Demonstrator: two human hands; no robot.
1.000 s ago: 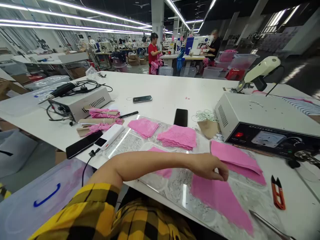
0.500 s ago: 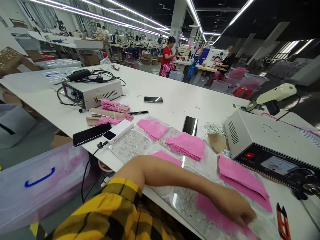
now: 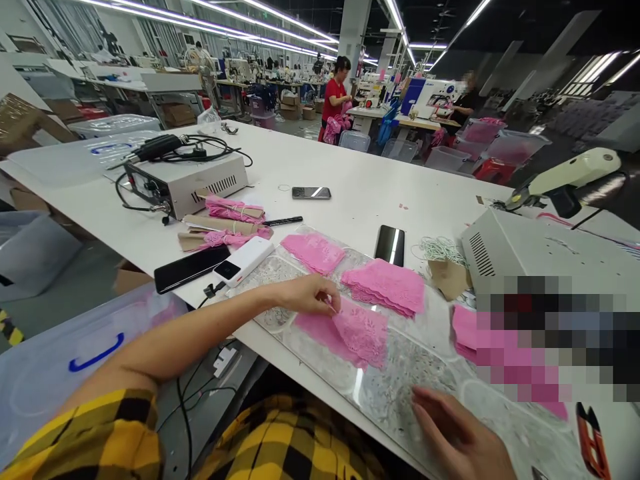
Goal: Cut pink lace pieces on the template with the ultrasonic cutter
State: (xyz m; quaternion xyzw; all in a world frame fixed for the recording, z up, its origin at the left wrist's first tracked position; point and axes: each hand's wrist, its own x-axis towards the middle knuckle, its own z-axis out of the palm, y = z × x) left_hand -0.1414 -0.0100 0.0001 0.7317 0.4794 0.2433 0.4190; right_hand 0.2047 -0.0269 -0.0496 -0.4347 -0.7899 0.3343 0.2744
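My left hand [image 3: 313, 293] pinches the top corner of a pink lace piece [image 3: 363, 330]. That piece lies partly over another pink fabric piece [image 3: 320, 333] on the clear-topped, grey patterned board [image 3: 400, 373]. Low on the right, my right hand [image 3: 460, 433] is open over the board, its fingers loosely curved and holding nothing. Behind the left hand are a small pink stack [image 3: 313, 252] and a thicker pink lace stack [image 3: 385, 285]. More folded pink fabric [image 3: 465, 330] lies at the right, partly hidden by a pixelated patch.
A grey machine box [image 3: 530, 247] stands right, its front pixelated; another box [image 3: 210, 180] with a cable stands left. Phones [image 3: 390, 245], a white power bank [image 3: 245, 259], tied pink bundles [image 3: 235, 210] and red snips [image 3: 593, 440] lie around. A person in red [image 3: 336, 97] works beyond.
My left hand has moved from the lower right back to the left and now grips a pink lace piece. The pink piece at lower right is gone from there. My right hand has appeared.
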